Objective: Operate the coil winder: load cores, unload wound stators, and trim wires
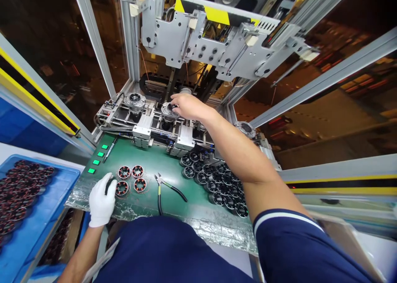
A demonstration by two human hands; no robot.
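My right hand, bare, reaches over the second winding fixture, its fingers curled at the rim of a dark stator core seated there. Part of that core is hidden by the fingers. My left hand, in a white glove, rests at the green table's front left with thumb and fingers apart. Just right of it lies a wound stator with orange-red copper coils, one of several grouped together. Diagonal cutters with black and green handles lie open to the right of these.
Several unwound black stator cores are packed together under my right forearm. A blue tray of wound stators stands at the left. Above the fixtures hangs a metal winding head. Green buttons and a pen are at the table's left.
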